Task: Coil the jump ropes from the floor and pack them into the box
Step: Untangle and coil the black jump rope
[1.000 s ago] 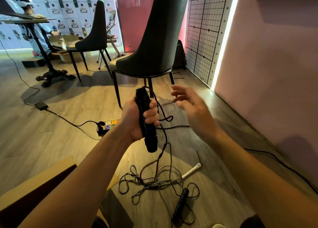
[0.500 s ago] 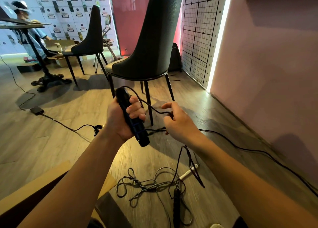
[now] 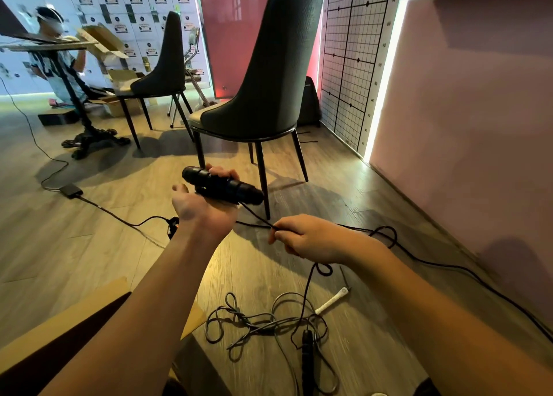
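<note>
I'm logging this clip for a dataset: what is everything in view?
Held handle: one, black, gripped by left hand.
Cord: one, black, from that handle to right hand pinch.
Rope tangle: one heap, dark, floor ahead.
White handle: one, floor beside tangle.
Floor handle: one, black, at tangle's near edge.
Box: one, brown cardboard, lower left.
Chairs: two, dark, ahead and far left.
Table: one, dark base, far left.
Adapter: one, black, floor left.
Grid board: one, white, right wall.
Other person: one, behind table.
Hands: two, bare, mid-frame.
</note>
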A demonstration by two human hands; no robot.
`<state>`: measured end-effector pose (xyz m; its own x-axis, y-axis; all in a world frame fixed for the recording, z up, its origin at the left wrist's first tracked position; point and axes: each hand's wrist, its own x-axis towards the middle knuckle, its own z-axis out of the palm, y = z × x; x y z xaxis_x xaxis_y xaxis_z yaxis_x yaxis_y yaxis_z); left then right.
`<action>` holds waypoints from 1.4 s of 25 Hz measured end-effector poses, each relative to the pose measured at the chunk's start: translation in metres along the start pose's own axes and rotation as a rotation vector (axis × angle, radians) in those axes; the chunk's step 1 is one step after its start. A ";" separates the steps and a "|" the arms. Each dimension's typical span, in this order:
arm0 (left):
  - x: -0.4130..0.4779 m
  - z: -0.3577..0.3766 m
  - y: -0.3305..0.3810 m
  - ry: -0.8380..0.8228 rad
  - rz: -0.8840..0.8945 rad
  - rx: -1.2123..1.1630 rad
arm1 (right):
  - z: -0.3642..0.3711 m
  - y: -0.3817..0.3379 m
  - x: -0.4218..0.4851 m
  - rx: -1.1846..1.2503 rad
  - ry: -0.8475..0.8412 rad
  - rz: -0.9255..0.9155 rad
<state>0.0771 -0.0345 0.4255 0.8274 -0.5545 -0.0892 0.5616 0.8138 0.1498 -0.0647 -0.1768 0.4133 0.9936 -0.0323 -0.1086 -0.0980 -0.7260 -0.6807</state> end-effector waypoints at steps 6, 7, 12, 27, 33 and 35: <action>0.001 0.001 -0.013 -0.038 0.261 0.454 | -0.009 -0.002 -0.001 0.242 -0.003 0.003; 0.000 0.001 -0.014 -0.043 0.286 0.551 | -0.011 -0.003 -0.001 0.297 0.019 0.003; -0.002 -0.007 -0.018 -0.196 0.519 1.587 | -0.023 0.000 -0.009 0.365 0.178 -0.105; -0.022 0.009 -0.022 -0.606 -0.577 1.943 | -0.037 0.032 -0.011 -0.361 0.819 -0.324; -0.024 0.008 -0.007 -0.532 -0.634 1.385 | -0.032 0.028 -0.002 -0.352 0.808 -0.401; -0.024 0.008 -0.003 -0.488 -0.607 1.437 | -0.032 0.025 -0.003 -0.318 0.788 -0.462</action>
<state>0.0554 -0.0245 0.4356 0.2637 -0.9407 -0.2134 0.0829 -0.1983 0.9766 -0.0684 -0.2171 0.4198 0.6948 -0.0647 0.7163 0.2168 -0.9308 -0.2943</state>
